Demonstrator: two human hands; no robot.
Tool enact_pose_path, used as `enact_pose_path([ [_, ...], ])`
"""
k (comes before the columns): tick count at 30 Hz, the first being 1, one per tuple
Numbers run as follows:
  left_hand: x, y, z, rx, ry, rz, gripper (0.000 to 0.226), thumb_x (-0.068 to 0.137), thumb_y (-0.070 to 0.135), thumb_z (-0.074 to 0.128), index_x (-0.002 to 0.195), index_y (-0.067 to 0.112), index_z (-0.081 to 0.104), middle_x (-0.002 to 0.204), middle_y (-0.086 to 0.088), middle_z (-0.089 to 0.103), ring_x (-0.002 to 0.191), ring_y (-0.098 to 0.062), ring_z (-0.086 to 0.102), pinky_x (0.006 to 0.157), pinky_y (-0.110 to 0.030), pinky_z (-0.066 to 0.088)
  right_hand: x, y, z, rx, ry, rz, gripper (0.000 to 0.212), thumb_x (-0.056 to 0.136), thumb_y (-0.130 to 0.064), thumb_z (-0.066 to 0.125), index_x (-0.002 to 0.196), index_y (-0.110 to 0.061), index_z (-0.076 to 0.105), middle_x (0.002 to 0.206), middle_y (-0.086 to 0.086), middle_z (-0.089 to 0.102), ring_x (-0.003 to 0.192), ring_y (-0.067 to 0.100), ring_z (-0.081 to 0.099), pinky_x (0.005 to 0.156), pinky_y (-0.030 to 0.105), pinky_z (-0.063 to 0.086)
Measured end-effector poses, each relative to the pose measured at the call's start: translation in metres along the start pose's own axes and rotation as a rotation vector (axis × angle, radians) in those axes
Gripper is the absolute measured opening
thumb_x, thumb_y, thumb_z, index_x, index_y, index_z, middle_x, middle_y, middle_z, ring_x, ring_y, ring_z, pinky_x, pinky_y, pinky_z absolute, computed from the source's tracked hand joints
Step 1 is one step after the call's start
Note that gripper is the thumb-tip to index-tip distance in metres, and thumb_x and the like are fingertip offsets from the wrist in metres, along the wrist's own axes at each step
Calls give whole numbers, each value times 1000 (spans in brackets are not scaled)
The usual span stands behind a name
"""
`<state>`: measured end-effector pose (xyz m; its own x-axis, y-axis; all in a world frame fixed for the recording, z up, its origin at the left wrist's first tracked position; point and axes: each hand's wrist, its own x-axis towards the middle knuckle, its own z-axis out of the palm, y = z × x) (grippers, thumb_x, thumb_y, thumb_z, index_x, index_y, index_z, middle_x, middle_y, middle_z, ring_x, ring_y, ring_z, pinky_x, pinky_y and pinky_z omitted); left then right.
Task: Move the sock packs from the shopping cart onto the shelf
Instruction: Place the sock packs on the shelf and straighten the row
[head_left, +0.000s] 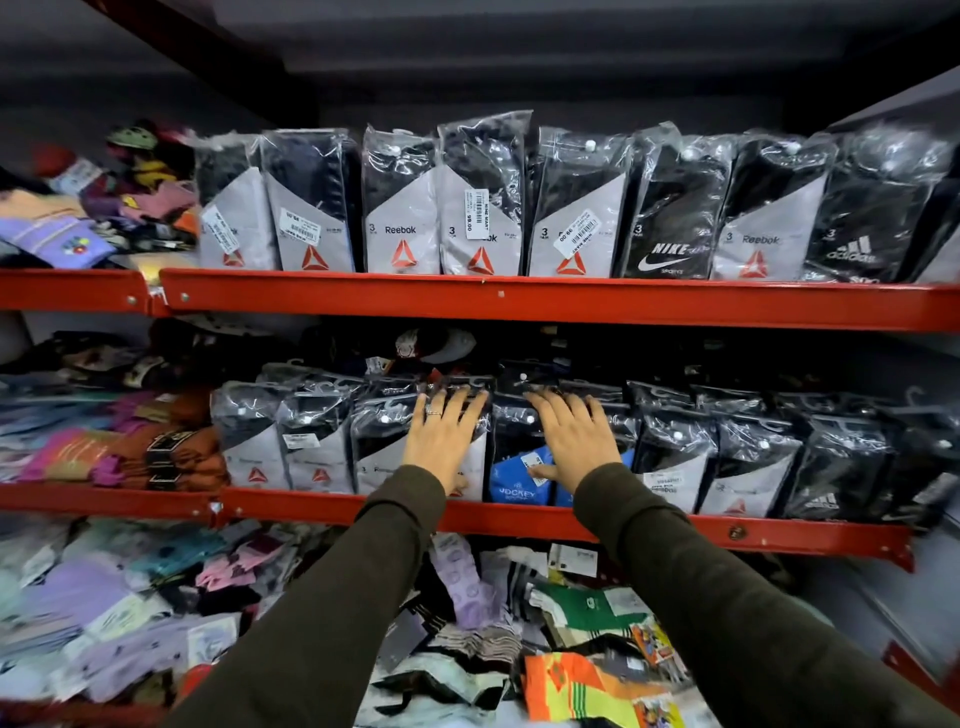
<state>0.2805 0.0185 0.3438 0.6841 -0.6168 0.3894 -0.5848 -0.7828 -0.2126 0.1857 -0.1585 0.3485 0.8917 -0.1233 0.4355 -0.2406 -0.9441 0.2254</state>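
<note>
Over at the left of the frame, loose coloured socks (78, 218) lie heaped on the upper shelf, with more folded pairs (130, 447) stacked below them on the middle shelf (519, 514), whose red front edge runs across the picture. Moving right, a row of bagged Reebok sock packs (291, 452) stands upright along that middle shelf. The left hand (441, 441) lies flat, fingers spread, against the front of one of these packs (475, 457), pressing on it rather than gripping anything; a ring shows on one finger. Just beside it stands a blue Jockey sock pack (519, 478), and the right hand (576, 441) rests on its right part and the neighbouring pack, palm down and fingers splayed, closed around nothing. Further right come more Reebok packs and an Adidas pack (836, 467). Across the top shelf (519, 301) stands another row of packs (483, 197). At the bottom of the frame lies a jumble of loose socks (571, 649).
</note>
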Motion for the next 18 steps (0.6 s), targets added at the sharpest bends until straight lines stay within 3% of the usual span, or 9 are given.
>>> enact_pose_path([
  [6,2,-1,-1,4,-7,17,125,73,39,86,159,23,-2,164,-7,17,151,-33,19,126,-50,7,1,6,1,-32,3,-29,106,76,-63,68,155,-18,14,152,5,37,141,31,34,119,49,22],
  [10,-8,0,-10,73,41,28,125,74,54,80,160,22,-5,167,-5,9,155,-31,10,123,-58,-3,-7,4,-6,-61,36,-17,105,78,-67,64,156,-16,16,157,6,35,146,32,31,120,52,22],
  [12,-15,1,-21,4,140,80,109,82,56,71,160,23,3,168,-5,10,156,-29,8,124,-58,-2,-14,4,-16,-25,196,-6,89,84,-65,58,152,-17,28,153,5,43,143,29,38,117,51,30],
  [15,-20,-1,-45,-151,468,220,73,93,48,57,156,22,30,160,-5,32,151,-28,25,126,-52,13,-19,11,-44,91,505,-5,56,95,-47,50,142,-19,43,142,3,52,136,26,45,113,45,34],
  [18,-19,-3,-86,-205,716,296,58,97,41,51,150,19,42,153,-4,43,146,-28,34,124,-53,21,-19,19,-94,152,743,-24,43,96,-37,50,135,-20,52,135,2,56,133,25,47,110,42,31],
])
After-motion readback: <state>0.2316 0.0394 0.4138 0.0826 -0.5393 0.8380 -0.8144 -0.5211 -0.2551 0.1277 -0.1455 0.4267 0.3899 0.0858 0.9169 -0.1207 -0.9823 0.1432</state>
